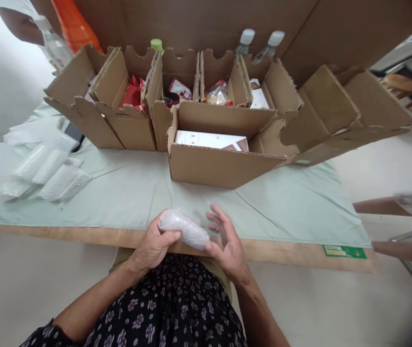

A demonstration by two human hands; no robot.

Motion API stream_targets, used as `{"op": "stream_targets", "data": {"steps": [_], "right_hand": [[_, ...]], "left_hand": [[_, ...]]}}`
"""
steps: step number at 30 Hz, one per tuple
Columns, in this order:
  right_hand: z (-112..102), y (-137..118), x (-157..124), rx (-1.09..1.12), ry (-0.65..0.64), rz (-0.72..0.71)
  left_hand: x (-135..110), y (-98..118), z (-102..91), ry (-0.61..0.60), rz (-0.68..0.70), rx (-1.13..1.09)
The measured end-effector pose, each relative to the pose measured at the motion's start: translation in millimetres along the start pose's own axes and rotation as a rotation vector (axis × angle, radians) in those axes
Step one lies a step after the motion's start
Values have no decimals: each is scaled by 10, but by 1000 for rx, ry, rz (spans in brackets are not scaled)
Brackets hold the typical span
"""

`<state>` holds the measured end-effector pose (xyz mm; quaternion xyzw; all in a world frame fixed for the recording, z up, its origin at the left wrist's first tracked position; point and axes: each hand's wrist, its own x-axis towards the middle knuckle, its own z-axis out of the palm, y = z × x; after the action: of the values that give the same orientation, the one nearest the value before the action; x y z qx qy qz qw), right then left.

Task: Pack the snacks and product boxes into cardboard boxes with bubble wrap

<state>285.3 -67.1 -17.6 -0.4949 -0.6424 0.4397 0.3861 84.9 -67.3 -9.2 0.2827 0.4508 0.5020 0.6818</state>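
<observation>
Bubble-wrapped bundle in left hand's clasp at table edge, right hand open alongside

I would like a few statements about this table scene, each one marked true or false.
1. The left hand grips a bubble-wrapped bundle. True.
2. The right hand is inside a box. False: it touches the bundle's end, fingers spread.
3. The front box holds a white carton. True.
4. The bubble-wrap pile lies at the far right. False: it lies at the left.
5. The cloth is red. False: it is pale green.
</observation>
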Motion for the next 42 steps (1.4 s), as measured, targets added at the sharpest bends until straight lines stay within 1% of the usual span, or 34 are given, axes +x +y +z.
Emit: {"op": "stream_targets", "data": {"steps": [2,3,5,7,8,9,10,11,12,13,14,16,18,20,22,24,26,29,32,35,37,39,41,42], "right_hand": [[-31,-46,-22,90,-51,6],[-67,-103,-24,82,-48,-1],[-211,-286,5,-9,25,-35],[-462,-532,99,-119,160,-108],[-618,-663,179,-165,265,-156],[-784,-787,282,-208,400,-221],[-951,-899,409,-257,539,-291],[-1108,-995,556,-316,650,-363],[-1248,-1073,716,-398,704,-419],[-1362,-1135,884,-508,700,-435],[-1446,-1186,1050,-650,642,-410],[-1524,-1277,1352,-970,447,-275],[-1507,-1381,1604,-1258,247,-121],[-1451,-1503,1821,-1453,85,20],[-1411,-1616,2029,-1521,-88,141],[-1403,-1687,2224,-1497,-260,227],[-1409,-1699,2375,-1463,-391,206],[-1387,-1626,2463,-1429,-468,123],[-1356,-1514,2397,-1358,-509,113],[-1398,-1430,2301,-1267,-523,-9],[-1439,-1399,2264,-1242,-489,-53],[-1465,-1393,2226,-1256,-435,-42],[-1492,-1410,2129,-1242,-371,-43],[-1517,-1418,2041,-1207,-317,-66]], "left_hand": [[10,-22,37,-22,24,9],[22,-32,52,-37,36,24],[64,-47,66,-86,90,66],[125,-63,41,-143,204,121],[160,-74,13,-157,267,160],[195,-89,-23,-158,321,213],[230,-107,-63,-143,362,282],[261,-129,-102,-119,390,366],[287,-152,-136,-95,408,459],[307,-174,-161,-78,426,551],[320,-194,-176,-75,453,632],[328,-218,-176,-105,521,750],[325,-220,-154,-141,589,802],[324,-205,-133,-159,629,814],[330,-187,-124,-170,641,823],[340,-175,-124,-177,645,832],[347,-173,-125,-181,650,832],[345,-177,-124,-176,652,825],[344,-169,-127,-162,649,828],[355,-155,-126,-171,634,836],[358,-162,-117,-182,631,838],[345,-188,-111,-184,645,841],[310,-208,-126,-150,682,841],[289,-202,-146,-109,707,844]]}}
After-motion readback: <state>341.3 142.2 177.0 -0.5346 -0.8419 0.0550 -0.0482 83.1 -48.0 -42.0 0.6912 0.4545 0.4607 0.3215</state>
